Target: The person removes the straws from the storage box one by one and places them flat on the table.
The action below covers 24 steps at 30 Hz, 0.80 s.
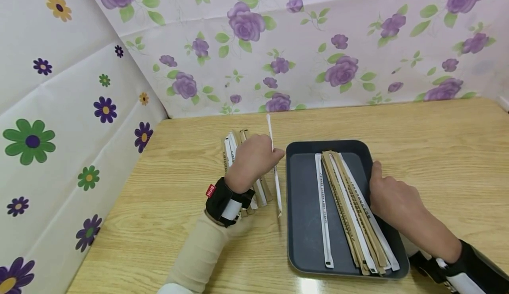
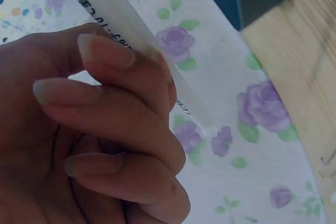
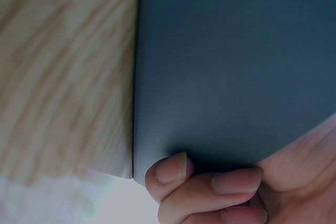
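My left hand pinches one slim white paper-wrapped straw, held nearly upright in the head view. In the left wrist view, print and a crimped end show on the straw's wrapper. Beneath that hand, a pile of white and brown wrapped straws lies on the table, partly hidden. To its right stands a dark grey tray holding several wrapped straws, one white straw lying apart. My right hand grips the tray's right side, curled fingers against its outer wall.
The wooden table extends around the tray and pile. Behind it rises a backdrop with purple roses; at the left hangs a white sheet with coloured flowers. Both wrists carry black straps.
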Available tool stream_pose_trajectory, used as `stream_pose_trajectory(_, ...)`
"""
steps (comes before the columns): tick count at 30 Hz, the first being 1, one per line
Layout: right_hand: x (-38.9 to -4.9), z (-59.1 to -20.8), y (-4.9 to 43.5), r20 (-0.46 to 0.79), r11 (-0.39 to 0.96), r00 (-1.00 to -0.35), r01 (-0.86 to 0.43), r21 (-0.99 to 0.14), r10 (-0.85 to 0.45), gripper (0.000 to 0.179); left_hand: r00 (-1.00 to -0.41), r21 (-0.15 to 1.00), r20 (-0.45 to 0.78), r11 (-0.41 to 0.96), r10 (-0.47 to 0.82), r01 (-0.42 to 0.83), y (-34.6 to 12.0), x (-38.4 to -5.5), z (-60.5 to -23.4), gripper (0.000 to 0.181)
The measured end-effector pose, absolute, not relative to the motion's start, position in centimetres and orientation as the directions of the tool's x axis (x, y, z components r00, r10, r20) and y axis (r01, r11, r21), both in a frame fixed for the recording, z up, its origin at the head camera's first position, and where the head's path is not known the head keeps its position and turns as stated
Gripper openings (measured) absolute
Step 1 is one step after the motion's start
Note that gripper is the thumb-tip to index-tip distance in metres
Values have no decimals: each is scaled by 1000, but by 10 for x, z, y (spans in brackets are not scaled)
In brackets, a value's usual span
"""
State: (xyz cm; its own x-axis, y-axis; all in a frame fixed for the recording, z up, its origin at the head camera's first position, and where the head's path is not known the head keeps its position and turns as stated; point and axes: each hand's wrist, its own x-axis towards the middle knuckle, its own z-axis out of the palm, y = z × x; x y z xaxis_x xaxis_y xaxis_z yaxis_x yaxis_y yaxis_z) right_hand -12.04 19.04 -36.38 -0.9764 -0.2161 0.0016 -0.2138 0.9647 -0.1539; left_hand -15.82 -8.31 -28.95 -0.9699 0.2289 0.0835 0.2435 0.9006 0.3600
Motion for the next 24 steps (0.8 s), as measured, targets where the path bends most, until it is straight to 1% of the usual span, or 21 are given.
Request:
stream_pose_trajectory(10, -120, -363, 190, 2, 964, -977, -212, -158, -215, 65, -985, 401, 12, 902, 170, 160, -91, -167, -296, 38)
stream_pose_trajectory(17, -120, -365, 190, 4, 963, -975, -219, -158, -221, 65, -991, 353, -87, 933, 103, 67, -103, -180, -308, 41)
stream_pose_trajectory(24, -120, -365, 191, 14, 963, -975, -221, -156, -222, 65, -988, 316, -134, 948, 77, 32, -113, -189, -318, 42)
